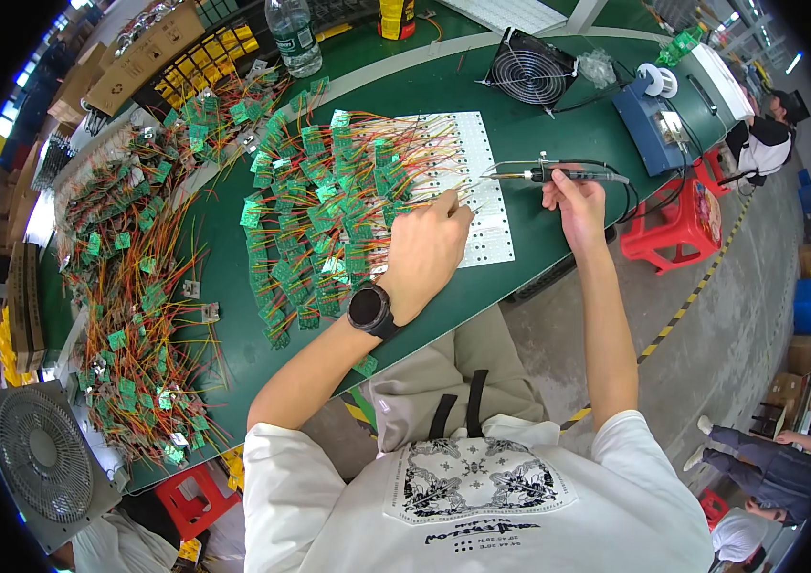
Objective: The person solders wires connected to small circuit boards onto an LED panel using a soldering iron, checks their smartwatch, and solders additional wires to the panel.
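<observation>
My left hand (424, 250) rests on a white circuit panel (484, 212) on the green table (233, 277), fingertips pinching thin wires at the panel's middle. A black watch sits on that wrist. My right hand (577, 202) grips a soldering iron (558, 175), its tip pointing left toward the fingertips of the left hand. Many small green boards with red and yellow wires (319, 205) fan out over the left half of the panel.
More wired green boards (133, 315) lie heaped at the table's left. A small black fan (529, 69), a blue soldering station (653, 119), a solder spool (658, 81) and a water bottle (293, 36) stand at the back. Red stools (677, 224) and another person (763, 143) are at right.
</observation>
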A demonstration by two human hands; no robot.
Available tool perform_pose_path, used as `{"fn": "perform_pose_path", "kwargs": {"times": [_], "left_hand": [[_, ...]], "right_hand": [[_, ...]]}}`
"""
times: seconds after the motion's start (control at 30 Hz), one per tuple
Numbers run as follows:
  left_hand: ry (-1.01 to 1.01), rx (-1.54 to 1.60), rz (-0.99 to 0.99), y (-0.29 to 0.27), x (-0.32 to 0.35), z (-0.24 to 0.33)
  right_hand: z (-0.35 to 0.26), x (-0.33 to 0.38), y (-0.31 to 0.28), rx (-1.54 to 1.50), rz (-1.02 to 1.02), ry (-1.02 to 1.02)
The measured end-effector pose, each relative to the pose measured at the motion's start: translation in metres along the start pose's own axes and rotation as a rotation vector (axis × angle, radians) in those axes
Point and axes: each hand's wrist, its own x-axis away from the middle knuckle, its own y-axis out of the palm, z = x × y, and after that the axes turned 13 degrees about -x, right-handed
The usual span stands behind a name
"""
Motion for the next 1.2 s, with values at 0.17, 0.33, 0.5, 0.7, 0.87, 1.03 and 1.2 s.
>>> {"fn": "perform_pose_path", "kwargs": {"times": [0.17,0.33,0.5,0.7,0.87,1.03,1.2], "left_hand": [[-0.05,0.007,0.042,0.0026,0.0005,-0.0018],[-0.059,0.055,0.11,0.0033,0.0018,-0.004],[-0.108,0.101,0.165,0.0055,0.001,-0.0065],[-0.107,0.074,0.177,0.0055,0.0006,-0.0061],[-0.105,0.068,0.155,0.0055,0.0008,-0.0055],[-0.106,0.053,0.138,0.0049,0.0012,-0.0062],[-0.098,0.041,0.135,0.0068,0.0016,-0.0068]], "right_hand": [[-0.0058,-0.0047,-0.0034,-0.009,-0.047,0.095],[-0.0007,0.0009,0.001,0.076,-0.035,0.038],[-0.0002,0.002,-0.0008,0.099,-0.057,0.019],[-0.001,0.0017,-0.0007,0.126,-0.082,0.025],[-0.0001,0.002,-0.0014,0.134,-0.089,0.023],[-0.0004,0.0019,-0.0006,0.13,-0.104,0.023],[-0.0003,0.0031,-0.0008,0.148,-0.102,0.024]]}}
